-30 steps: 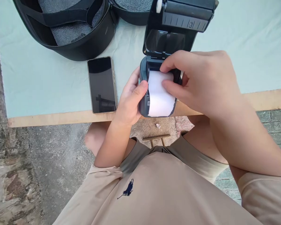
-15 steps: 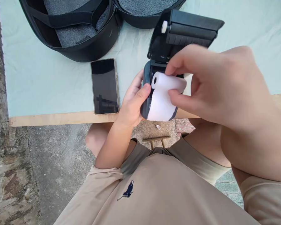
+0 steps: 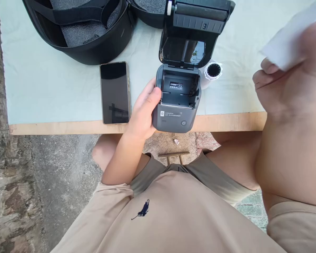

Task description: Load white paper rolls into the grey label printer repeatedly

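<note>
My left hand (image 3: 144,109) grips the left side of a dark grey portable label printer (image 3: 173,119), held at the table's front edge. Its black lid (image 3: 191,38) is flipped up, and the paper bay inside holds no roll. Off to the right, my right hand (image 3: 292,80) is raised and blurred, closed on the white paper roll (image 3: 287,42), which partly leaves the picture. Just behind the printer's right side is a white roll with a dark round end (image 3: 214,70), partly hidden by the printer.
A black smartphone (image 3: 115,93) lies on the pale tablecloth (image 3: 55,88) left of the printer. Behind it stands an opened black zip case (image 3: 102,52) with grey foam and a strap. The wooden table edge (image 3: 68,129) runs in front of my knees.
My right hand has lifted the white paper roll out of the printer and carried it far to the right. My left hand still holds the printer, which has shifted slightly left.
</note>
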`<state>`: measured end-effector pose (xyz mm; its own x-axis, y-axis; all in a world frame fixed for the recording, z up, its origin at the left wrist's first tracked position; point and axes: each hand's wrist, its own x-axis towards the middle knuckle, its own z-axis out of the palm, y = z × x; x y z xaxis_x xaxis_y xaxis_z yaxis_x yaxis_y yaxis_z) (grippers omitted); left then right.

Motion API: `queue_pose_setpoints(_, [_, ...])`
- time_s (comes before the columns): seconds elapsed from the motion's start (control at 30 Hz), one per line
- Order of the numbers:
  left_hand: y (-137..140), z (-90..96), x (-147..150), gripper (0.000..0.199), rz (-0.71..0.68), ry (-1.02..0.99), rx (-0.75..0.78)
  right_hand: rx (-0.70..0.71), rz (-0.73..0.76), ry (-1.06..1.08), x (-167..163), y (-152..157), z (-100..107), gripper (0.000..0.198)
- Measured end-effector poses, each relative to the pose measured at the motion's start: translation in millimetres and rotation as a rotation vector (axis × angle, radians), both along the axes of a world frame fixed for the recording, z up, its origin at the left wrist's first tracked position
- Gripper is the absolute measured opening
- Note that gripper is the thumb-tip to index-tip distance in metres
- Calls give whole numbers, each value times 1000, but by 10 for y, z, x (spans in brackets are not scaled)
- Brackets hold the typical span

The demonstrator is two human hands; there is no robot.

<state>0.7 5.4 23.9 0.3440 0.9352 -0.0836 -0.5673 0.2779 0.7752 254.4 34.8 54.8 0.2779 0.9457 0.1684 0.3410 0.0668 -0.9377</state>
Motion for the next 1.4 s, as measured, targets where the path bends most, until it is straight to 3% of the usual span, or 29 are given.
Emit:
queue_pose_setpoints(0.1, [-1, -29, 7, 27, 30, 19, 7, 55, 30, 68, -4, -35, -95, 28])
queue_pose_setpoints(0.2, [-1, -39, 20, 29, 43, 57, 28, 52, 78, -220, -22, -128, -75, 19])
queue_pose_setpoints(0.33, [-8, -13, 66, 32, 72, 131, -5, 62, 117, -539, 27, -205, -25, 33])
queue_pose_setpoints(0.5, [-13, 9, 128, 35, 138, 169, -14, 78, 179, -570, 108, -156, -105, 43])
queue_pose_setpoints(0.63, [8, -52, 132, 39, 40, 140, 119, 14, 189, -604, 97, -154, -150, 44])
queue_pose_setpoints(0.8, [49, -121, 111, 32, 131, 180, 47, -94, 197, -582, 71, -226, -126, 56])
queue_pose_setpoints(1.03, [44, -205, 32, 40, 71, 253, 31, -108, 130, -618, 58, -215, -141, 51])
queue_pose_setpoints(1.2, [40, -148, 86, 28, 2, 61, 124, -128, 126, -699, 29, -215, -149, 48])
queue_pose_setpoints(1.4, [35, -63, 88, 24, 5, -13, -14, -50, 136, -846, 60, -207, -147, 46])
